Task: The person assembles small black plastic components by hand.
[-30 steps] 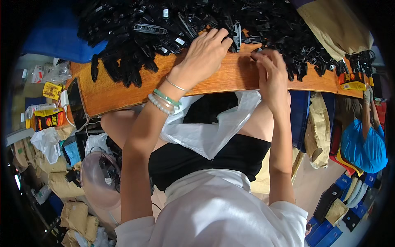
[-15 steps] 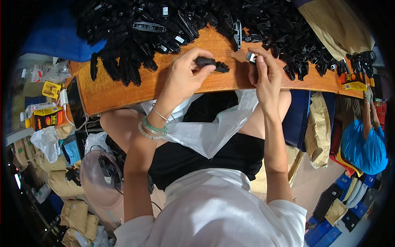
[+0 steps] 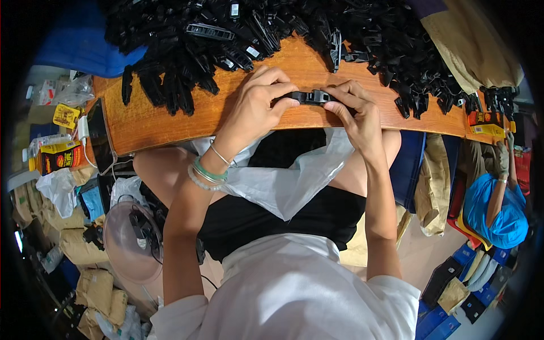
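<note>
Over the front part of the wooden table (image 3: 226, 116), a long black plastic part (image 3: 310, 98) lies level between my two hands. My left hand (image 3: 262, 97) pinches its left end, fingers closed. At its right end, my right hand (image 3: 357, 110) grips it between thumb and fingers. Beyond my hands spreads a big heap of similar black plastic parts (image 3: 181, 56), some with small white labels. The fingers partly cover the held part, so its ends are hidden. A white plastic sheet (image 3: 294, 184) lies across my lap.
Brown cloth or paper (image 3: 473, 48) overhangs the heap at far right. A blue sheet (image 3: 73, 48) lies at far left. A clear round tub (image 3: 127, 243) with black items stands lower left. A co-worker in a blue shirt (image 3: 493, 209) is at the right.
My right hand has moved left to meet my left hand. The small light-faced piece it held apart is no longer seen separately; both hands now grip one long black part.
</note>
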### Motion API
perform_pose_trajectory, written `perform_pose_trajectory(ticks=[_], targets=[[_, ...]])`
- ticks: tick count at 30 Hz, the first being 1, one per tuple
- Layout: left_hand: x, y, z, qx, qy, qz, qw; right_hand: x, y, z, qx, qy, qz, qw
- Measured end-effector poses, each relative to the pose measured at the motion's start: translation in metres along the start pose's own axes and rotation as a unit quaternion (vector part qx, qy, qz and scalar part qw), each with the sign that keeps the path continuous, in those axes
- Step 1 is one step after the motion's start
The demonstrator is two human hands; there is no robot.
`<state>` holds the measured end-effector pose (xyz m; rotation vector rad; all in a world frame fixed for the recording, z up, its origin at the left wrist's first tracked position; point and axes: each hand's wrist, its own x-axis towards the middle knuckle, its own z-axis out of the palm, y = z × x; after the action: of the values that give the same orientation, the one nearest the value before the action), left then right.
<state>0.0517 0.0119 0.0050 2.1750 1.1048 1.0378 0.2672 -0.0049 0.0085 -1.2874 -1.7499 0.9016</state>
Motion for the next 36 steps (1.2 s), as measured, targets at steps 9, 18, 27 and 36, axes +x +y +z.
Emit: perform_pose_trajectory(ticks=[9, 18, 27, 36], targets=[[0.005, 0.003, -0.001, -0.001, -0.015, -0.007, 1.0, -0.024, -0.025, 0.001, -0.042, -0.076, -0.032, 0.996], [0.074, 0.013, 0.057, 0.237, 0.08, -0.094, 0.964, 0.027, 0.002, -0.026, -0.325, 0.209, -0.163, 0.908], [0.03, 0.01, 0.021, 0.162, 0.058, -0.016, 0.985, 0.021, 0.021, -0.018, -0.318, 0.228, -0.159, 0.907], [0.014, 0.017, 0.015, 0.182, 0.037, 0.06, 0.981, 0.006, 0.023, -0.004, -0.128, 0.194, -0.083, 0.969]])
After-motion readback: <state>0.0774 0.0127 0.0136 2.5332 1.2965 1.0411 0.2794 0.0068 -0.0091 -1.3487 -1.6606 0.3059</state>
